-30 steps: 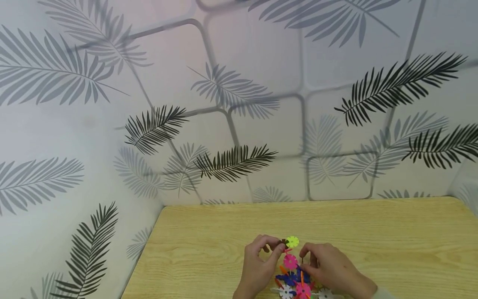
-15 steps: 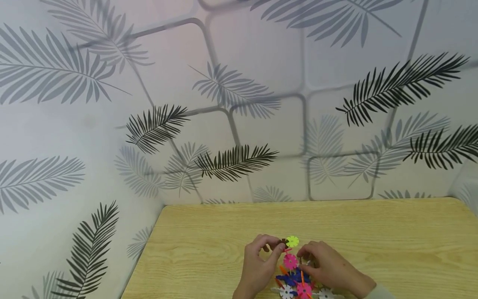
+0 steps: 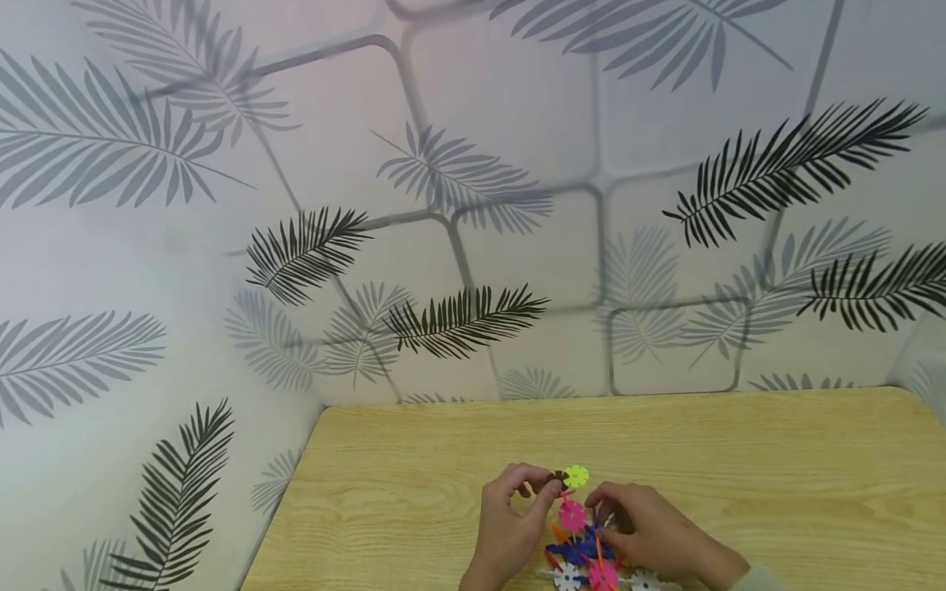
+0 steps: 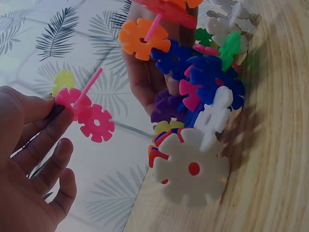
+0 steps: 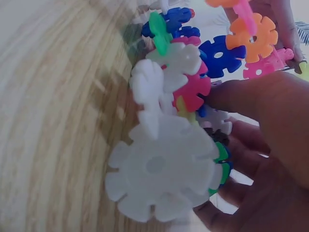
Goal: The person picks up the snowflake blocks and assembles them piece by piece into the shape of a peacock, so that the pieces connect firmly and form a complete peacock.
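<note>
A figure built of interlocking notched plastic discs stands on the table, with blue discs (image 3: 580, 546) at its middle. From there it rises through a pink disc (image 3: 572, 515) to a yellow-green disc (image 3: 576, 476) at the top. My left hand (image 3: 510, 521) pinches a dark brown disc (image 3: 557, 476) beside the yellow-green one, between thumb and index finger. My right hand (image 3: 654, 525) grips the figure's right side, its thumb against a pink disc (image 5: 193, 92) in the right wrist view. Its other fingers curl behind, near a purple disc (image 4: 169, 107), and partly hide what they hold.
White discs (image 3: 645, 581) stick out sideways at the base, close to the wooden tabletop (image 3: 414, 468). An orange disc (image 4: 145, 39) and a green one (image 4: 231, 50) also project from the figure. Behind the table is a leaf-patterned wall (image 3: 517, 254).
My right hand has shifted slightly left, its fingers closer in on the figure. A bit of white now shows by its fingertips. My left hand keeps its pinch almost unmoved.
</note>
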### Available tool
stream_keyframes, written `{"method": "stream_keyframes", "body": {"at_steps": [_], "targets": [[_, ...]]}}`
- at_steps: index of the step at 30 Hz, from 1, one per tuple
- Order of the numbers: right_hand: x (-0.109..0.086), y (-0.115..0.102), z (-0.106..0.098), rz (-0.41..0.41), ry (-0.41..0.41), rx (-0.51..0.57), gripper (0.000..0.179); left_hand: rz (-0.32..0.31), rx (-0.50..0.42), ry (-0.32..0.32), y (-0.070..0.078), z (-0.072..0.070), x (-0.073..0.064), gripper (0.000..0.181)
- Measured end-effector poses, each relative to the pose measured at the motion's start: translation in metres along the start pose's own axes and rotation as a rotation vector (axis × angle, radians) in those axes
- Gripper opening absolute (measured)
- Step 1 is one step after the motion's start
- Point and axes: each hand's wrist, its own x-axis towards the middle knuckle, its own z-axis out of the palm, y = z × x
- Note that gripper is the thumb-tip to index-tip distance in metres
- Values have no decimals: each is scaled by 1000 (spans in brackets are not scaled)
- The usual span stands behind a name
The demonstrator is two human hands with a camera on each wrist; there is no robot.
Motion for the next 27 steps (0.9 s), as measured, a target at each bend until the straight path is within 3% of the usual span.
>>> {"method": "stream_keyframes", "body": {"at_steps": [5, 11, 17, 21, 27], "targets": [[-10, -7, -1, -63, 95, -85, 33, -5, -2, 1, -1, 0, 1, 5], [-22, -18, -1, -199, 288, -263, 35, -22, 9, 19, -4, -3, 2, 5], [-28, -19, 1, -249, 423, -370, 36, -41, 0, 80, -8, -5, 1, 8], [-31, -17, 2, -281, 508, -462, 42, -72, -13, 85, -11, -6, 2, 6], [-33, -17, 1, -313, 611, -511, 49, -113, -28, 106, -20, -7, 4, 4]]}}
